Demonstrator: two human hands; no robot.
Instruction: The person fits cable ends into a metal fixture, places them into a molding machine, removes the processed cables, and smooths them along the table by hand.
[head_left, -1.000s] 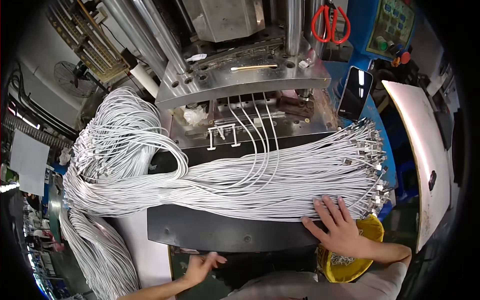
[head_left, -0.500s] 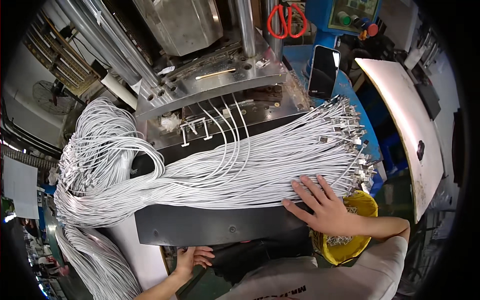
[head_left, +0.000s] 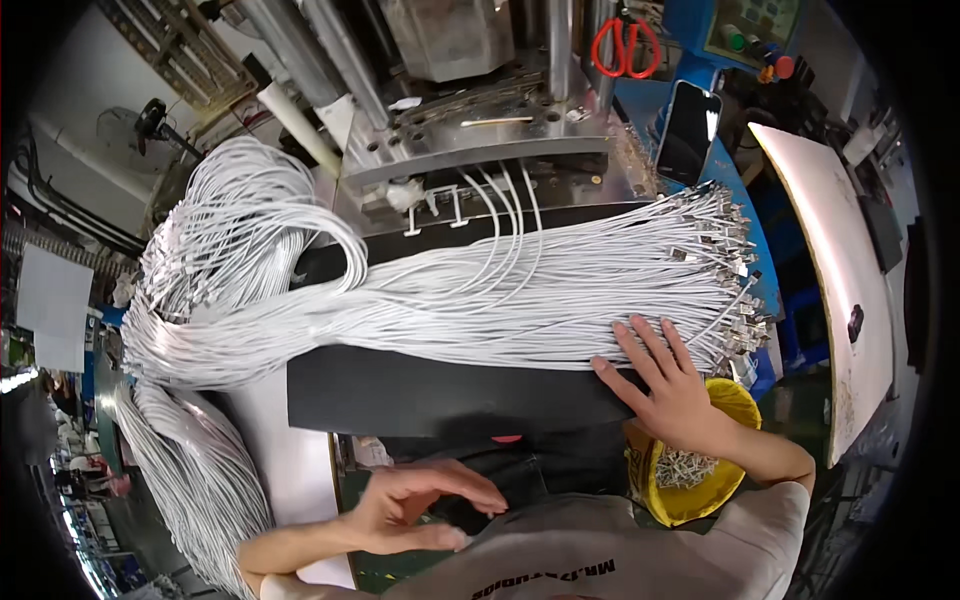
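Note:
A broad bundle of white cables (head_left: 430, 310) lies across a black board (head_left: 440, 392), with small metal connectors (head_left: 745, 320) gathered at its right end. My right hand (head_left: 668, 392) rests on the near edge of the bundle close to those connectors, its fingers spread flat. In front of my body, clear of the board, my left hand (head_left: 415, 505) hangs with thumb and fingers apart and nothing between them. Several cables loop up into a metal press (head_left: 480, 150) behind the bundle. Small white T-shaped pieces (head_left: 459, 208) show at the press's front.
Below my right forearm sits a yellow tub (head_left: 742, 405) of small pale pieces. Another cable bundle (head_left: 200, 470) hangs at the lower left. Red-handled scissors (head_left: 625, 50) and a phone (head_left: 690, 130) are at the back right, left of a pale board (head_left: 830, 290).
My left hand has risen from below the board's edge and moved toward my body, its fingers opening out. My right hand stays on the cables. The whole view has shifted.

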